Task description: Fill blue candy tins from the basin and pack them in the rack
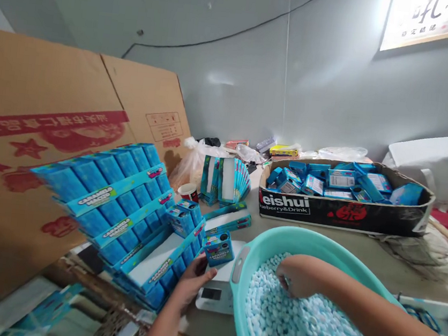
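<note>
My left hand is at the near side of a small blue box, its fingers against the box's lower edge, over a white scale. Inside a large turquoise basin, my right hand is curled down on light blue and white candies; its fingertips are hidden, so what they hold cannot be made out. Left of the scale stand stacked display trays filled with blue boxes. One tray in front is partly filled, with its white bottom showing.
A black carton of blue boxes stands behind the basin. Folded display sleeves and a paper cup are behind the scale. A tall brown cardboard box rises at the left. Gloves lie at the right.
</note>
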`<state>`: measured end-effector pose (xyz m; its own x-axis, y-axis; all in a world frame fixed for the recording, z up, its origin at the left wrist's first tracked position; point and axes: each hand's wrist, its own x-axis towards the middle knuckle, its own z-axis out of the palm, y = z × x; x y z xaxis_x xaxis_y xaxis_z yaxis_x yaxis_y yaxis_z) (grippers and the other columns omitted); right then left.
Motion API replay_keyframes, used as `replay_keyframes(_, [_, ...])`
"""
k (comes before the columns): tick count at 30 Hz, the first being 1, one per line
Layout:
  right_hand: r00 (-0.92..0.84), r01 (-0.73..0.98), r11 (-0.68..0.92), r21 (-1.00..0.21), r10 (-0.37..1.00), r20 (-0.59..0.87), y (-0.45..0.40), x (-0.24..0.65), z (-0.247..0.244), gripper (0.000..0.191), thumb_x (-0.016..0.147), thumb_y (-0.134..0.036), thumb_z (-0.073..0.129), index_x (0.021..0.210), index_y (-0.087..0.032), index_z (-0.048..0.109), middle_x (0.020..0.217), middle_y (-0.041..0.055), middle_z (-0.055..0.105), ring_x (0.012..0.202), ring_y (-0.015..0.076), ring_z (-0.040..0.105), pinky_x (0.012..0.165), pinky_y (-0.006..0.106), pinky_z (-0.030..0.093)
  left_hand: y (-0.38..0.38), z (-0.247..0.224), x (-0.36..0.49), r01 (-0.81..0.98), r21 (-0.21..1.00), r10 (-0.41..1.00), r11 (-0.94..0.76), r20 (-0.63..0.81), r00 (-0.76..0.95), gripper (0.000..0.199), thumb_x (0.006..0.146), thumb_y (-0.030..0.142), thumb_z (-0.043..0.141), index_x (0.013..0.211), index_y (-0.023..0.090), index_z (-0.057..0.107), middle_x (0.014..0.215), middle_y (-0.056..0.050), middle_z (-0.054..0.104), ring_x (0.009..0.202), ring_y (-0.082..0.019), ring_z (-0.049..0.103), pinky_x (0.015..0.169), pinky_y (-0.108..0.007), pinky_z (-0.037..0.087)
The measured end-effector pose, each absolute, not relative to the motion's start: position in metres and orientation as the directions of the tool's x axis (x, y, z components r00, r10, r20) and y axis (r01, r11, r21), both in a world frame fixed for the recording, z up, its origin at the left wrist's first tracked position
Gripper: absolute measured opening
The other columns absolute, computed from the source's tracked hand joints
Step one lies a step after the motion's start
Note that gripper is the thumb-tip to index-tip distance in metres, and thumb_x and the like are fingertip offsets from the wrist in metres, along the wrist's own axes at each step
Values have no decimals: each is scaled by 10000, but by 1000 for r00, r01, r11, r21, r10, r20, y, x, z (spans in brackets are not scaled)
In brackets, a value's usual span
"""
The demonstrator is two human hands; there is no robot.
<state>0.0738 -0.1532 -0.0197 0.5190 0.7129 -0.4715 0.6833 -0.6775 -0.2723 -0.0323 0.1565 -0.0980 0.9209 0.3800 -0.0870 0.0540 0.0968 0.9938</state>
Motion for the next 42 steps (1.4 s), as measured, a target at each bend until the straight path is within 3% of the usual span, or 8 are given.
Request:
replay_keyframes(4, [548, 673, -684, -281, 716, -432, -158, 76, -22, 321, 663, -64, 629, 889, -232, 783, 893, 30, 771, 856, 270, 717, 694, 327, 483, 158, -104, -33, 27, 995, 370, 95, -60, 927, 732, 482, 499, 994, 1072, 142, 750, 1309, -189, 718, 1316, -386, 620, 1170, -492, 436])
replay_keyframes(8, [557, 665, -688, -289, 716, -420, -162, 77, -28, 465, 815, -84, 522, 1187, -259, 739, 1107, 73, 765, 998, 295, 719, 796, 369, 515, 153, -98, -32, 34, 996, 366, 79, -61, 929, 720, 496, 492, 998, 1058, 124, 741, 1255, -193, 738, 1260, -370, 658, 1145, -478, 455])
replay_keyframes(12, [545, 638, -680, -361, 730, -411, -162, 75, -39, 399, 932, -306, 526, 1280, -212, 696, 1246, 158, 689, 1072, 354, 695, 940, 458, 507, 150, -96, -32, 46, 995, 341, 87, -73, 937, 721, 503, 498, 996, 1065, 132, 731, 1211, -177, 757, 1253, -365, 664, 1149, -488, 453])
replay_keyframes(16, [547, 619, -689, -377, 723, -422, -165, 69, -33, 537, 941, -479, 537, 1386, -194, 632, 1413, 195, 577, 1105, 373, 684, 984, 498, 493, 151, -103, -32, 53, 993, 369, 105, -88, 925, 748, 468, 497, 1006, 1061, 141, 722, 1229, -180, 751, 1281, -376, 645, 1175, -525, 427])
replay_keyframes(24, [725, 509, -860, -36, 451, -521, -173, 72, -9, 884, 851, -620, 614, 1521, -54, 504, 1403, 294, 598, 1242, 449, 626, 1005, 505, 499, 152, -111, -29, 24, 995, 392, 101, -62, 918, 796, 451, 437, 1019, 1124, 167, 689, 1304, -181, 715, 1322, -382, 616, 1203, -572, 397])
replay_keyframes(31, [661, 543, -835, -92, 493, -565, -157, 78, -18, 1233, 618, -818, 757, 1514, -9, 502, 1428, 304, 596, 1279, 473, 601, 1062, 513, 485, 161, -106, -27, 66, 993, 375, 97, -97, 922, 902, 468, 488, 1004, 1230, 147, 662, 1301, -217, 707, 1377, -435, 559, 1195, -582, 400])
replay_keyframes(35, [628, 577, -807, -127, 537, -563, -152, 78, -17, 1101, 603, -790, 766, 1398, -41, 627, 1359, 284, 654, 1230, 461, 639, 1042, 497, 505, 159, -110, -29, 18, 997, 352, 77, -44, 935, 896, 468, 543, 990, 1203, 150, 661, 1372, -230, 666, 1398, -423, 542, 1216, -545, 384])
replay_keyframes(42, [445, 569, -738, -363, 648, -618, -143, 72, -15, 1026, 538, -691, 839, 1419, -209, 627, 1451, 167, 630, 1302, 428, 598, 1081, 488, 473, 160, -111, -28, 40, 999, 363, -15, -32, 931, 997, 517, 656, 931, 1309, 150, 598, 1380, -239, 651, 1316, -402, 611, 1162, -529, 432])
